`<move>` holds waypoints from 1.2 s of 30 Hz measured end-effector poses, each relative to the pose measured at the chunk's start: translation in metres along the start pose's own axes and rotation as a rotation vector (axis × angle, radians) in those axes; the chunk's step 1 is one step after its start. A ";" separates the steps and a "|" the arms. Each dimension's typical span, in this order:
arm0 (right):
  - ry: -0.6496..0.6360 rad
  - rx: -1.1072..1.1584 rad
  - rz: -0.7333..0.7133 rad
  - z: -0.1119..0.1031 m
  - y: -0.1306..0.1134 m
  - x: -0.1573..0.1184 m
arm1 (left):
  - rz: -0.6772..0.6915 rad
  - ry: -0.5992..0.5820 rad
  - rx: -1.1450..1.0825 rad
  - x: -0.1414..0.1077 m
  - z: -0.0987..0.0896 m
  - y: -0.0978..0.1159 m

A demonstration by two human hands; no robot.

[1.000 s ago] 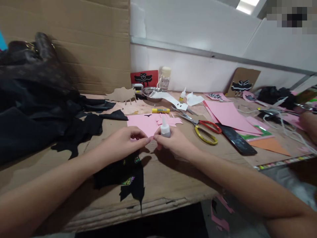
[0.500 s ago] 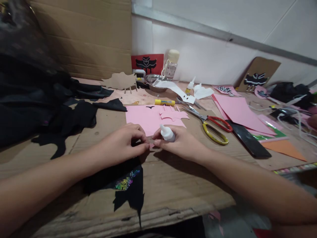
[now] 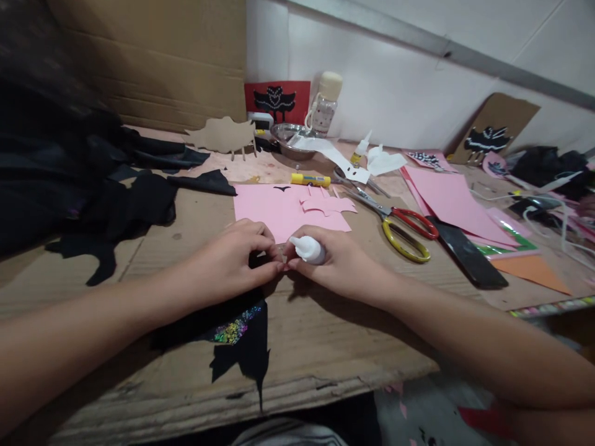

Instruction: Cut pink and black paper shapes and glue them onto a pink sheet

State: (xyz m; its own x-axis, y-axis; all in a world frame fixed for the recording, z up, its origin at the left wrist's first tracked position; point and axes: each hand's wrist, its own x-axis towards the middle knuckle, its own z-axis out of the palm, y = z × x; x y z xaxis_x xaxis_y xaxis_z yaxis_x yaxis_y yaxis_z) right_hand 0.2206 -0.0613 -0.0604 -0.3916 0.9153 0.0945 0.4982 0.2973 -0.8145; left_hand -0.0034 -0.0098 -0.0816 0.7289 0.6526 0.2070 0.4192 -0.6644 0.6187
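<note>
In the head view my right hand [image 3: 328, 263] is closed around a small white glue bottle [image 3: 310, 249], whose nozzle points up and to the left. My left hand [image 3: 246, 254] is closed in a pinch, with its fingertips meeting those of the right hand. A tiny pinkish bit shows between the fingertips; most of it is hidden, and I cannot make out what it is. Just beyond the hands lies a pink paper sheet [image 3: 264, 207] with a small black cutout and a pink cut-paper shape [image 3: 328, 203] on it. Black fabric [image 3: 244, 353] with glittery patches lies below my left wrist.
Scissors [image 3: 395, 226] with red and yellow handles lie to the right, beside a black flat object [image 3: 469, 257] and stacked pink paper [image 3: 446, 198]. Farther back are a glue stick [image 3: 310, 179], a metal bowl [image 3: 284, 132] and a bottle [image 3: 325, 105]. Black cloth [image 3: 134, 204] is heaped at left.
My fingertips have come closer together, covering more of the small pinkish bit. The glue bottle has tipped further to the left. The camera view has shifted slightly.
</note>
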 end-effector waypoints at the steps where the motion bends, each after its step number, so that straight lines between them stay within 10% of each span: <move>1: -0.004 -0.014 -0.013 0.000 0.001 0.000 | -0.001 0.001 0.007 0.000 0.000 0.000; 12: 0.087 -0.029 0.014 -0.005 -0.003 0.002 | 0.015 0.019 0.065 -0.004 -0.013 0.001; 23: 0.172 -0.456 -0.847 -0.007 -0.001 -0.008 | 0.422 0.214 0.270 -0.010 -0.017 0.023; 36: 0.250 -0.382 -0.839 -0.010 -0.001 -0.011 | 0.718 0.418 0.700 -0.033 -0.036 0.029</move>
State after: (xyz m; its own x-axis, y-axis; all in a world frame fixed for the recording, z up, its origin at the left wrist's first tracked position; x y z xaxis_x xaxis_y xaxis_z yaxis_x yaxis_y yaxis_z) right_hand 0.2323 -0.0692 -0.0545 -0.5818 0.3819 0.7181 0.3664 0.9113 -0.1877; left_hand -0.0348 -0.0370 -0.0430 0.7406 0.0135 0.6718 0.2809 -0.9145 -0.2913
